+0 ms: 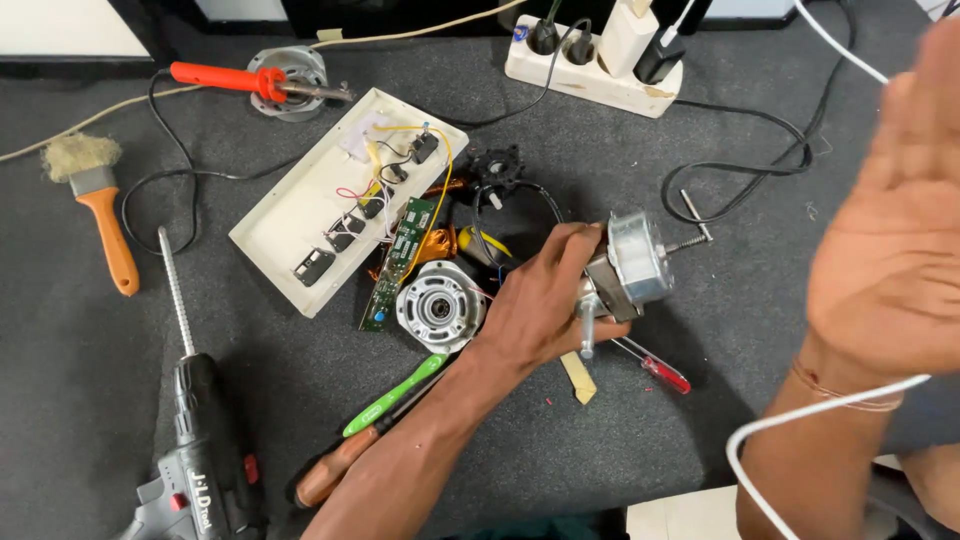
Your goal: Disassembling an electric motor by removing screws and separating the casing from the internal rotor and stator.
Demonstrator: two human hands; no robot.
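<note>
Silver-grey motor housing (632, 262) sits at centre-right of the dark counter (700, 330), clamped in the left hand (545, 300), fingers wrapped over its left end. Long axis runs roughly left to right, tilted slightly up toward the threaded shaft (690, 240) that sticks out away from the grip. Right hand (890, 260) is raised, open-palmed, fingers apart, holding nothing, well apart to the right of the motor; a white cable (800, 420) crosses the wrist. Left hand is clearly the nearer. A red-handled screwdriver (655, 368) lies just below the motor; the white rotor end-cap (438, 305) rests just left of the grip.
</note>
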